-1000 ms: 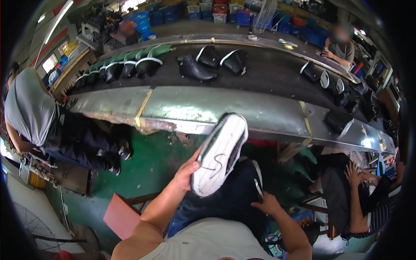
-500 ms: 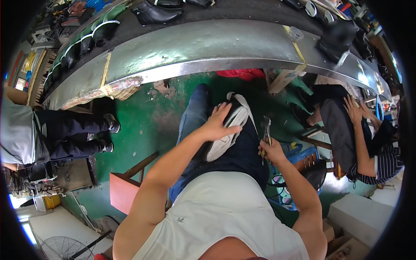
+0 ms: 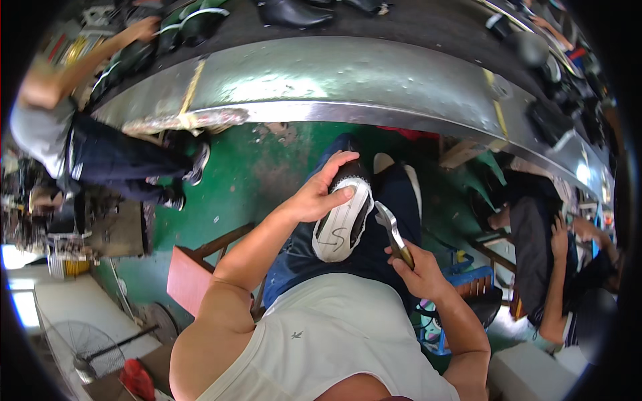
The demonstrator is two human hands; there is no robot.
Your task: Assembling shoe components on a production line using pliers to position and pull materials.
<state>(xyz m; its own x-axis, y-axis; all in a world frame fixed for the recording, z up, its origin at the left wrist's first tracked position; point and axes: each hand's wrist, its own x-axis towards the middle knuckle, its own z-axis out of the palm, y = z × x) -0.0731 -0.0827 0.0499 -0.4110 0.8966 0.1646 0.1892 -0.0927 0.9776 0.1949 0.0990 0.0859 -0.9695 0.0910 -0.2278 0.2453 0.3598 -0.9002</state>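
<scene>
A dark shoe upper [image 3: 347, 175] with a pale, hand-marked underside [image 3: 338, 230] lies bottom up across my lap. My left hand [image 3: 322, 197] grips it near its far end, thumb on the underside and fingers along the far left side. In my right hand [image 3: 420, 271] is a pair of lasting pincers [image 3: 393, 232], held by the handles with the metal head pointing away from me. The pincers' head is just right of the shoe, apparently apart from it. The jaw opening is too small to make out.
A metal-edged conveyor bench [image 3: 281, 80] runs across ahead, with black shoes [image 3: 294, 13] on it. A person [image 3: 120, 150] stands at left; another [image 3: 535, 227] sits at right. A pink-topped stool [image 3: 190, 281], a blue chair [image 3: 468, 277] and a fan [image 3: 87, 354] are nearby.
The shoe has turned more upright, its pale underside now facing me. My left hand has shifted to its far end. The pincers have tilted toward the shoe. At left, the person reaches over the bench.
</scene>
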